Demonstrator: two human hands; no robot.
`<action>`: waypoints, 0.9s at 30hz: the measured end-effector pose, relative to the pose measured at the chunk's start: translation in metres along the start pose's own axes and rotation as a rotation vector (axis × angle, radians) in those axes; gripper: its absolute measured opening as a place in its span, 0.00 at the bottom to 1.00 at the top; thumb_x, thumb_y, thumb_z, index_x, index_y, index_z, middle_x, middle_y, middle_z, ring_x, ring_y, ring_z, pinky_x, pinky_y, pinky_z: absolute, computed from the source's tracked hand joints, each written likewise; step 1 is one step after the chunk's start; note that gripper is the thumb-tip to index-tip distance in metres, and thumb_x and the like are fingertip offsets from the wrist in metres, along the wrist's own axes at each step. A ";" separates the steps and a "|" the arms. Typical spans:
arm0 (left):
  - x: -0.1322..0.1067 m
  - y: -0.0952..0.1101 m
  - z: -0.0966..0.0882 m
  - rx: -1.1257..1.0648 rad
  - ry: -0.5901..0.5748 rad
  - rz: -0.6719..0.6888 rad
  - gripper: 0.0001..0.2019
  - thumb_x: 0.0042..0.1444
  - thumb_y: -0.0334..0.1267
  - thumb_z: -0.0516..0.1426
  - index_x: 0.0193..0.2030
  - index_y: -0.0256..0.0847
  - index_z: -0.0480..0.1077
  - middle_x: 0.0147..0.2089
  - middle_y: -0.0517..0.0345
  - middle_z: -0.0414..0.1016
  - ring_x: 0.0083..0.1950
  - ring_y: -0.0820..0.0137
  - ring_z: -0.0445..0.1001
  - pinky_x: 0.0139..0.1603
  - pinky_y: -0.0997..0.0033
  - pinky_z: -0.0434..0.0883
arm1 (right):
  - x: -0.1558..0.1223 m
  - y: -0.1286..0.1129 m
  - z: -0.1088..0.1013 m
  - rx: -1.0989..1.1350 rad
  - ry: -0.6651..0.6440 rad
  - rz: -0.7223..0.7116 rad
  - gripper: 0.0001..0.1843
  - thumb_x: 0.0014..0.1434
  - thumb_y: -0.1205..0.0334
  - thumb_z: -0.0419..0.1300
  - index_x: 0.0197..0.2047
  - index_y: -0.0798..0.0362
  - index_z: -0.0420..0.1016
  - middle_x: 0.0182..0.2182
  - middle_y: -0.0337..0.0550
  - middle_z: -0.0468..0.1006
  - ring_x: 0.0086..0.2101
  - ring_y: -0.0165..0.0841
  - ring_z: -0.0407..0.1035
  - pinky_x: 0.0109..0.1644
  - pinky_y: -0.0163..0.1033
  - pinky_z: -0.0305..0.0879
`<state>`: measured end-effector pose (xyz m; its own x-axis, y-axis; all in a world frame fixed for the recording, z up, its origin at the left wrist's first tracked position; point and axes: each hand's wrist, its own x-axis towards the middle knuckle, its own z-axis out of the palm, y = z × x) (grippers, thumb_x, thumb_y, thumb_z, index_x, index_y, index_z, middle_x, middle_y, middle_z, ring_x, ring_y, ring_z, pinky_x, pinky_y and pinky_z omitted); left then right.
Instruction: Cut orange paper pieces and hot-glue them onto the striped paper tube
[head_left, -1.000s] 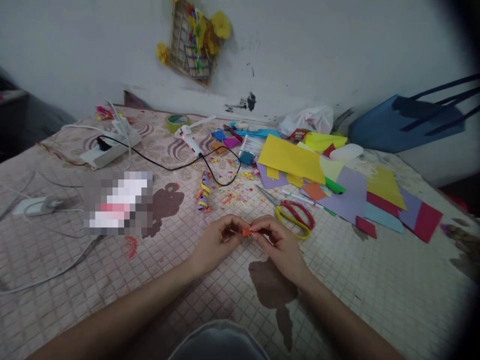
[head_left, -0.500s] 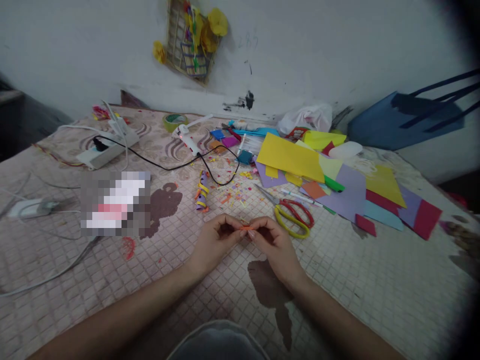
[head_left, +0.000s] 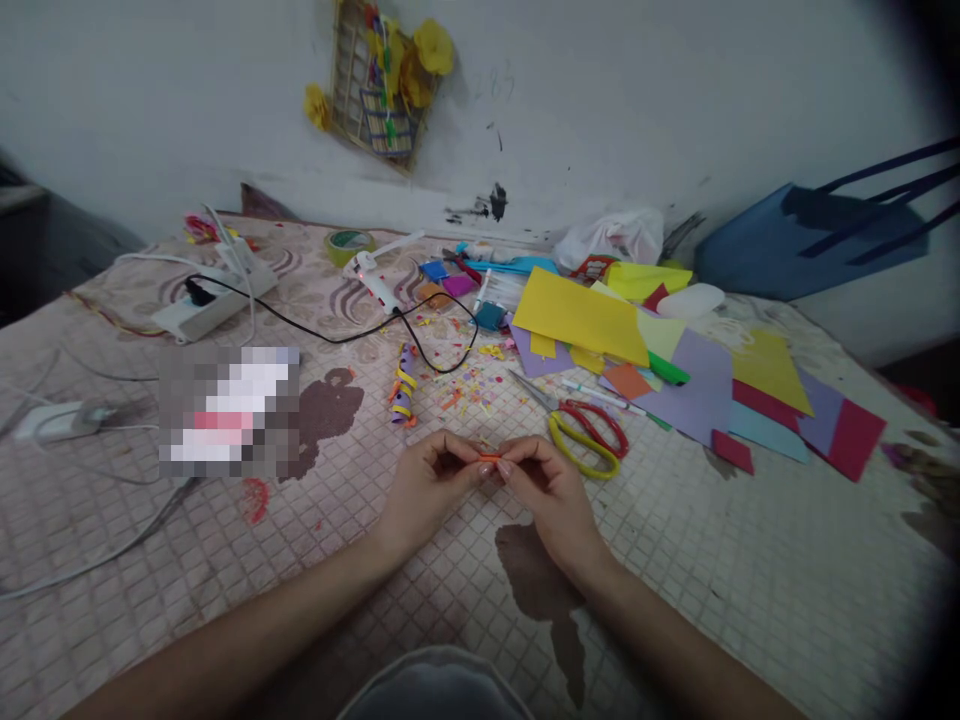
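Observation:
A small strip of orange paper (head_left: 490,459) is pinched between my two hands, low over the table. My left hand (head_left: 435,485) grips its left end with thumb and forefinger. At the other end, the thumb and fingers of my right hand (head_left: 546,490) close on it. Most of the strip is hidden by my fingertips. Just beyond my left hand lies a purple paper roll (head_left: 403,384) wound with a yellow strip and bearing orange bits. Scissors (head_left: 586,437) with red and yellow handles rest to the right of my right hand.
Coloured paper sheets (head_left: 585,315) spread over the right side. Paper scraps (head_left: 465,392) lie beyond my hands. A glue gun (head_left: 373,283) trails a black cord toward a power strip (head_left: 217,300). Green tape (head_left: 350,243) sits at the back; a pixelated patch (head_left: 229,410) is at left.
Both hands stay in nearly the same place. The orange strip looks slightly narrower and more rolled between the fingertips.

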<state>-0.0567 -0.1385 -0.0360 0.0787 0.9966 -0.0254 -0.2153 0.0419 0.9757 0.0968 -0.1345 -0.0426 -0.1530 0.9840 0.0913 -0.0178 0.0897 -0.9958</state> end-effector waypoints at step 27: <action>0.004 -0.005 0.000 -0.166 0.078 -0.150 0.16 0.42 0.34 0.65 0.35 0.37 0.64 0.30 0.61 0.73 0.31 0.74 0.73 0.35 0.72 0.69 | 0.002 -0.003 0.006 0.090 -0.003 0.081 0.08 0.57 0.60 0.58 0.41 0.49 0.66 0.33 0.39 0.72 0.31 0.31 0.68 0.36 0.38 0.67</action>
<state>-0.0550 -0.1352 -0.0409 0.0480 0.9806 -0.1900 -0.3649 0.1943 0.9105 0.0910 -0.1337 -0.0392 -0.1603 0.9870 0.0108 -0.0943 -0.0044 -0.9955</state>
